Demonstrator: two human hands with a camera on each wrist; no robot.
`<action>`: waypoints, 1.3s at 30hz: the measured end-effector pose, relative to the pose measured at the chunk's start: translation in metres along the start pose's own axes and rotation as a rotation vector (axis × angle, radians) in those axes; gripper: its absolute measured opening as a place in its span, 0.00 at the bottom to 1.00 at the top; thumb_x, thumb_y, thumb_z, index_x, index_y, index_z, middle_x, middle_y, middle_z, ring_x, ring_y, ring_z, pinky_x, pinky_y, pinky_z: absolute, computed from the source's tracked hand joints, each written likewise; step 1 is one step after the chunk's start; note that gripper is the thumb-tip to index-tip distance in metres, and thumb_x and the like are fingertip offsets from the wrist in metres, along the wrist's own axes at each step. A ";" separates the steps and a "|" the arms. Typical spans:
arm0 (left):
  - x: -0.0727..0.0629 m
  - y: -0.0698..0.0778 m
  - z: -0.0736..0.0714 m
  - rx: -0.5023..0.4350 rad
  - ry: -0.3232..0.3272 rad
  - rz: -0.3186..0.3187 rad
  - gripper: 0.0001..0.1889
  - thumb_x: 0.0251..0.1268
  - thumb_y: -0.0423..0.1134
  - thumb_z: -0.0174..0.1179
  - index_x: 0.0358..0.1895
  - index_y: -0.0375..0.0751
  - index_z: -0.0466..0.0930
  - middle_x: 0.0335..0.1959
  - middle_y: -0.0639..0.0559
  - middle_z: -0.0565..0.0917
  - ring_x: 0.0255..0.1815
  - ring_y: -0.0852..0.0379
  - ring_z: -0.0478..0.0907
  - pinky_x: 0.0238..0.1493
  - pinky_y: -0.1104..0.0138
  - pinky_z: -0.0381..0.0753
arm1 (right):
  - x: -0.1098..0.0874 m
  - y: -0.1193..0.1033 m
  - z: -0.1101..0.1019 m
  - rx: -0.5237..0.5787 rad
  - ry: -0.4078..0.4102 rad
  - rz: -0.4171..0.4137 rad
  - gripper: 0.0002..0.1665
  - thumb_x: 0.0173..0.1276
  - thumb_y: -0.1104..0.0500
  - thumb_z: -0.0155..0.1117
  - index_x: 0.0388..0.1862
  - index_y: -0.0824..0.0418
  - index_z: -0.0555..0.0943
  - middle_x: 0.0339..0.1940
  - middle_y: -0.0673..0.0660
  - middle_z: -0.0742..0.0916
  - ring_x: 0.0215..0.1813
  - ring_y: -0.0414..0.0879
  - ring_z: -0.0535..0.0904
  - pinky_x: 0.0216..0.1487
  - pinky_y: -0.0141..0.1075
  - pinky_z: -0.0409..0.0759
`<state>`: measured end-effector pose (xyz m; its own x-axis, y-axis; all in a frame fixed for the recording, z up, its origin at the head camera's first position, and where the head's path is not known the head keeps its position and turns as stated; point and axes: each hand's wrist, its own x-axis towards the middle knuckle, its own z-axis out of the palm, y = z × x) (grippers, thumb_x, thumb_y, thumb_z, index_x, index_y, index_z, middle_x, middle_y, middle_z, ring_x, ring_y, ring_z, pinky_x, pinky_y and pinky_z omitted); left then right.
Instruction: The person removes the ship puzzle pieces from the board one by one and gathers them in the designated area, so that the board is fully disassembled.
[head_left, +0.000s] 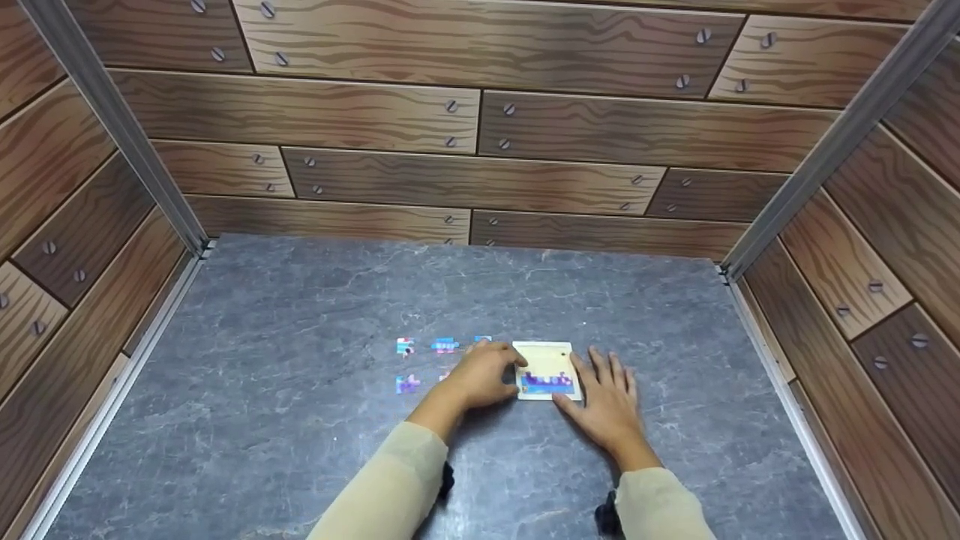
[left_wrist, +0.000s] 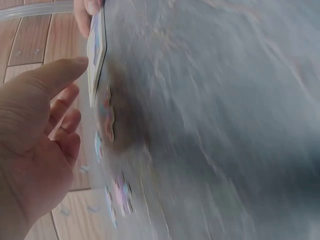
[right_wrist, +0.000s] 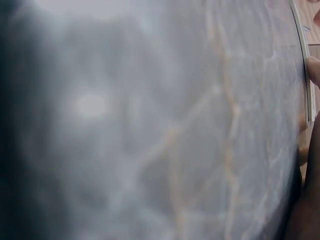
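Observation:
A small cream-coloured puzzle tray (head_left: 543,355) lies flat on the table, its lower part filled with joined blue and purple jigsaw pieces (head_left: 547,385). My left hand (head_left: 480,376) is at the tray's left side, fingers loosely bent, nothing held. In the left wrist view, the thumb (left_wrist: 65,75) points at the tray's edge (left_wrist: 101,55). My right hand (head_left: 609,401) lies along the right side with spread fingers, its thumb touching the tray's near right corner. Most of that hand is outside the right wrist view, where the tray's edge (right_wrist: 307,80) shows.
Loose jigsaw pieces lie left of the tray: a red-and-blue one (head_left: 405,346), a blue one (head_left: 445,345) and a purple one (head_left: 407,384). Others are partly hidden by my left hand. Wood-patterned walls (head_left: 375,172) enclose the grey marbled table (head_left: 300,300) at the back and sides.

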<state>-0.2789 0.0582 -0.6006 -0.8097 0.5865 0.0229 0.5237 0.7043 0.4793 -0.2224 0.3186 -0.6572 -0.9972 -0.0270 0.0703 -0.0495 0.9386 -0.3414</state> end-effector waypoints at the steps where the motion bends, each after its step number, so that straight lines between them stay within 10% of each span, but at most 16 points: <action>1: 0.002 0.002 0.002 -0.003 -0.004 -0.010 0.23 0.65 0.46 0.76 0.63 0.51 0.88 0.63 0.52 0.87 0.67 0.46 0.80 0.76 0.46 0.73 | 0.000 0.000 0.000 -0.001 0.001 -0.001 0.53 0.72 0.24 0.62 0.87 0.48 0.65 0.90 0.63 0.63 0.91 0.72 0.49 0.87 0.73 0.41; 27: 0.015 0.003 0.006 -0.121 -0.071 -0.047 0.19 0.63 0.42 0.78 0.57 0.50 0.88 0.54 0.54 0.91 0.64 0.52 0.83 0.82 0.43 0.67 | -0.001 -0.003 -0.001 0.010 0.012 -0.012 0.53 0.72 0.25 0.63 0.87 0.48 0.65 0.91 0.63 0.62 0.91 0.71 0.49 0.87 0.73 0.42; 39: 0.023 0.002 0.003 -0.105 -0.195 0.062 0.23 0.68 0.34 0.72 0.65 0.57 0.86 0.59 0.53 0.91 0.65 0.53 0.82 0.84 0.46 0.64 | -0.001 -0.002 -0.002 0.001 0.015 -0.002 0.53 0.71 0.25 0.63 0.87 0.48 0.65 0.90 0.63 0.63 0.91 0.71 0.49 0.87 0.73 0.42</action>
<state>-0.2961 0.0741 -0.6015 -0.7049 0.7007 -0.1097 0.5322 0.6248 0.5714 -0.2209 0.3172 -0.6548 -0.9961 -0.0243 0.0849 -0.0521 0.9381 -0.3424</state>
